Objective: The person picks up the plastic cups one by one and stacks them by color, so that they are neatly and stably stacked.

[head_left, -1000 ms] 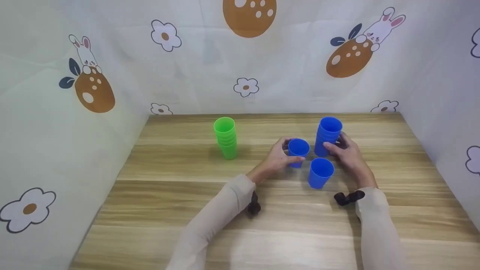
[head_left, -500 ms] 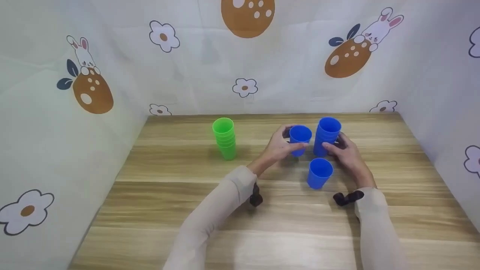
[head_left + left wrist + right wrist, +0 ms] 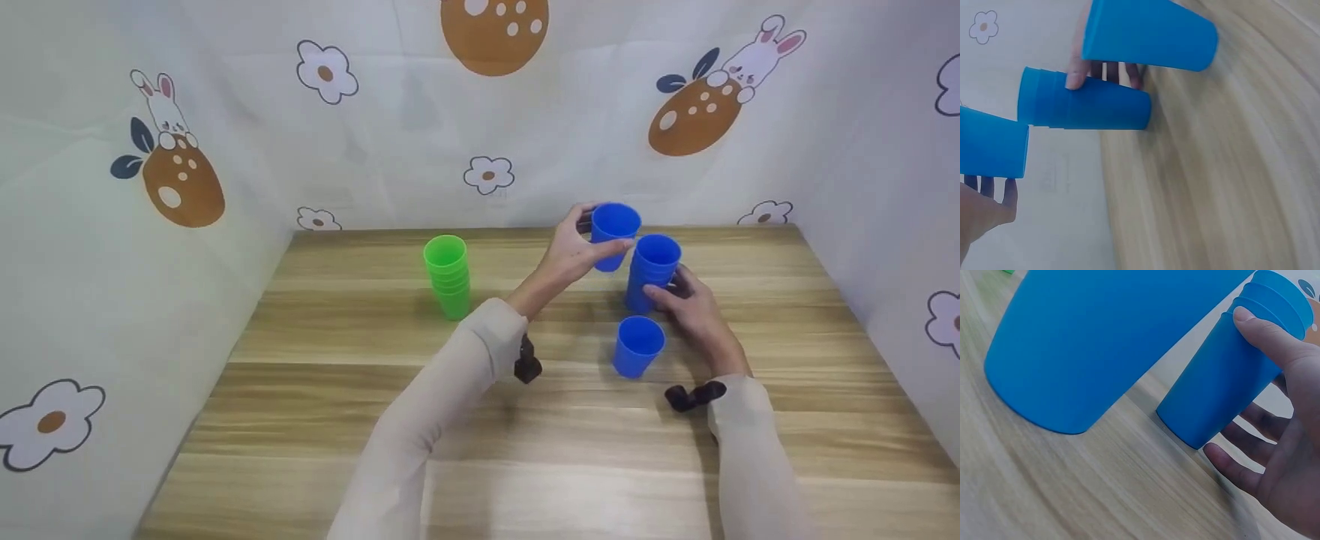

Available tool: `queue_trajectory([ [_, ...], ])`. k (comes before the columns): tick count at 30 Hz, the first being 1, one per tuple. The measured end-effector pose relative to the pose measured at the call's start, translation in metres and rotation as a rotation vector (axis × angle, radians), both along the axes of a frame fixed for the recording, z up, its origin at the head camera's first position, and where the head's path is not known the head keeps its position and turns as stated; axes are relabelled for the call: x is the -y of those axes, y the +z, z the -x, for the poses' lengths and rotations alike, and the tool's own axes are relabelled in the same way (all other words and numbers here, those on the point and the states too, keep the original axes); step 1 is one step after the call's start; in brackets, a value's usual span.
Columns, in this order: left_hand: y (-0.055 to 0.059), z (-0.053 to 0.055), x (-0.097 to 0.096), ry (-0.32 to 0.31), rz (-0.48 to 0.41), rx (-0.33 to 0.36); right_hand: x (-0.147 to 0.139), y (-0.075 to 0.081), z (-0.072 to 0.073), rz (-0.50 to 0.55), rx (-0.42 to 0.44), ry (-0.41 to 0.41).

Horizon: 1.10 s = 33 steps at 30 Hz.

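Note:
A blue plastic cup (image 3: 615,238) is raised off the table in my left hand (image 3: 566,255), thumb on one side and fingers round the other. Its base is about level with the rim of a stack of blue cups (image 3: 643,289), just to the left of it. Around that upright stack, the thumb and fingers of my right hand (image 3: 691,309) keep a grip; in the right wrist view the thumb lies below the nested rims (image 3: 1266,312). Another blue cup (image 3: 637,349) stands by itself in front of the stack, untouched and looming large in the right wrist view.
To the left stands a stack of several green cups (image 3: 448,277) on the wooden table (image 3: 360,420). A patterned cloth (image 3: 405,135) hangs along the back and both sides. Each wrist carries a small black device (image 3: 694,396).
My left hand has lifted the blue cup from beside the stack, up and away toward the back, slightly rightward. My right hand stays on the stack, and the lone blue cup has not moved.

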State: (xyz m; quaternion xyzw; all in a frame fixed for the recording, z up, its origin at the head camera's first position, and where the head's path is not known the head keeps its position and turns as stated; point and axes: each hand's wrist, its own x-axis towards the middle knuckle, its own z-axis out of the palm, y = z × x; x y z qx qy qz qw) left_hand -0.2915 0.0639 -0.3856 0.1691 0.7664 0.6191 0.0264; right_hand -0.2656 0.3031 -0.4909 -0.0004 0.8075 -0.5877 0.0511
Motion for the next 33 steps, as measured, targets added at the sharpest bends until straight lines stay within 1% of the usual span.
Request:
queue_trajectory([
  [5, 0.014, 0.001, -0.011, -0.026, -0.01, -0.007, 0.0, -0.002, -0.001, 0.017, 0.01, 0.004],
  [10, 0.025, 0.0, -0.023, -0.021, -0.002, 0.0, 0.002, 0.0, -0.001, 0.03, 0.022, 0.012],
  [14, 0.03, -0.001, -0.033, -0.028, 0.0, 0.013, 0.002, 0.0, 0.0, 0.041, 0.033, 0.003],
  [18, 0.033, -0.001, -0.042, -0.042, 0.003, 0.006, 0.001, -0.001, 0.0, 0.044, 0.04, -0.007],
  [20, 0.033, -0.001, -0.046, -0.051, -0.003, 0.0, 0.001, -0.001, 0.0, 0.037, 0.037, -0.005],
  [23, 0.031, -0.002, -0.05, -0.058, -0.004, 0.015, 0.001, -0.001, 0.0, 0.029, 0.029, -0.005],
  [27, 0.025, -0.003, -0.054, -0.068, 0.011, 0.041, 0.002, 0.0, 0.001, 0.021, 0.024, -0.001],
  [30, 0.019, -0.003, -0.053, -0.08, 0.022, 0.041, 0.001, 0.0, 0.001, 0.012, 0.022, 0.005],
  [33, 0.014, -0.004, -0.05, -0.1, -0.003, 0.031, 0.0, -0.001, 0.002, 0.009, 0.01, 0.009],
])
